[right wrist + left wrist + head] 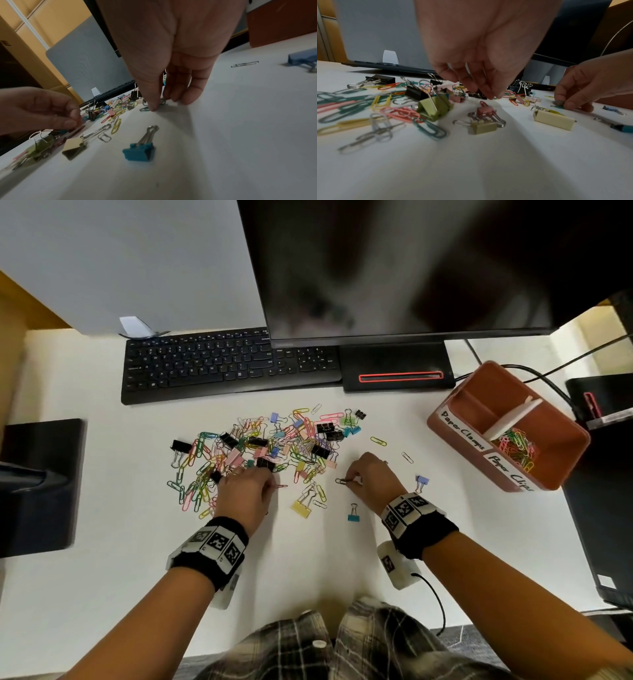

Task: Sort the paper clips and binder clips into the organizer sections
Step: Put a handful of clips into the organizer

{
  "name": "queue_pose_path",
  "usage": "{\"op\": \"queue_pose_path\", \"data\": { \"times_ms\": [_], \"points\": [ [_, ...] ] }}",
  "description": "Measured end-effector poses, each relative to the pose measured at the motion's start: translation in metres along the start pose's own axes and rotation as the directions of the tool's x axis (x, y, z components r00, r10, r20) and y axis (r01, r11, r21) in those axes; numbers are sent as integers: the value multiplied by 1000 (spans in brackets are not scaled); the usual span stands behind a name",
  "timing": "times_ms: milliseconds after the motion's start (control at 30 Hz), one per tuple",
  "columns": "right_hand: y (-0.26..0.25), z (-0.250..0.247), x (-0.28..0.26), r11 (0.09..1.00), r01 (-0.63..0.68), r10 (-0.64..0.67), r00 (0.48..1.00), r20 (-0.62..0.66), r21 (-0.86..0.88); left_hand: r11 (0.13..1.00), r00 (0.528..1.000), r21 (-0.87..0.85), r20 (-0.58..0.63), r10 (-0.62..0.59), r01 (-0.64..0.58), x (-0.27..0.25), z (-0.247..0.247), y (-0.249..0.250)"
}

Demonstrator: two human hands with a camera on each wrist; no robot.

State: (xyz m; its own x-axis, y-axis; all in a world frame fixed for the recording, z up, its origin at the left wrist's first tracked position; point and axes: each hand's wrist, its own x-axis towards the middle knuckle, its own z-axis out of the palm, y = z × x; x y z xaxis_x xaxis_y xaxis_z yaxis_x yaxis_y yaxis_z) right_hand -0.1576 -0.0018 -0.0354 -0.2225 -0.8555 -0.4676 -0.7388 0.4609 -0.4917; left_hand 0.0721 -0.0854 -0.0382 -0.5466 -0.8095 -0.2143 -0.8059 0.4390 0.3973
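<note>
Overhead only: labelled organizer (pixel 507 436).

Black keyboard (pixel 219 364) and dark monitor (pixel 411 268) on the white desk (pixel 308 559).

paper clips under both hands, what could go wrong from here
1. The right hand pinches a dark paper clip lying flat on the desk; it may slip from the fingertips.
2. The left hand pinches a red clip at the edge of the tangled pile; linked clips or a binder clip could drag along and land in the wrong section.
3. The organizer sits far right, so carried clips may drop on the way.
</note>
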Motion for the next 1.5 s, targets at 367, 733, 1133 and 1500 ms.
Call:
{"op": "queue_pose_path", "data": {
  "times_ms": [367,733,1133,1500],
  "points": [
    [-25,-6,7,983,182,-183,983,28,14,967,990,-222,88,-109,126,12,4,19],
    [-11,-6,13,990,119,-121,992,-21,-78,993,995,-66,-8,-96,95,29,10,5],
    [-34,0,36,931,255,-231,966,120,-260,989,995,110,-1,-95,94,21,6,-2],
    [-15,3,32,922,291,-287,956,54,-254,974,982,146,46,-184,175,14,8,2]
  ]
}}
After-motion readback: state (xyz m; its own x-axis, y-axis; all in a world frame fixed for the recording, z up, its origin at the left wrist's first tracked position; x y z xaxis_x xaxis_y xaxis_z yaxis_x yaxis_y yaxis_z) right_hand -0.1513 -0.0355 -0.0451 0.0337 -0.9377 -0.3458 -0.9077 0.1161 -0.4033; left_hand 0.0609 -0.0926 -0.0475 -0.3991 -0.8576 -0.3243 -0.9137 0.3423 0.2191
